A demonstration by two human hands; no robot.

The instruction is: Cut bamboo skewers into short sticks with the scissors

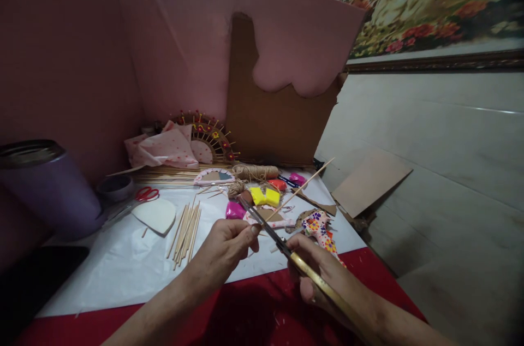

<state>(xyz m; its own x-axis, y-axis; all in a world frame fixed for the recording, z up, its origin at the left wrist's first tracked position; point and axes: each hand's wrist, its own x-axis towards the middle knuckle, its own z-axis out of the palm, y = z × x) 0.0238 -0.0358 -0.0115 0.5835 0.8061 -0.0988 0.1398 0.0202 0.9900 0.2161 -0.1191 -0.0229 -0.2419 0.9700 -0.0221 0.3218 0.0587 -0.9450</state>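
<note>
Between thumb and fingertips, my left hand [229, 245] pinches a thin wooden skewer [309, 182] near its lower end. The skewer slants up to the right over the table. My right hand [327, 272] grips large scissors [301, 263] with brass-coloured handles. Their dark blades point up and left and lie right beside my left fingertips, at the skewer's lower part. Whether the blades touch the skewer, I cannot tell. A pile of short cut sticks [186, 234] lies left of my left hand. Beyond the blades are yellow packets [265, 196] and a magenta packet [236, 210].
White sheeting [123, 275] covers a red table [229, 313]. Red-handled scissors [146, 193], a white leaf-shaped piece [155, 215] and a purple tumbler [53, 193] stand left. Twine [256, 172], long skewers [164, 174] and a decorated arch [213, 136] lie behind; floral fabric [321, 228] right.
</note>
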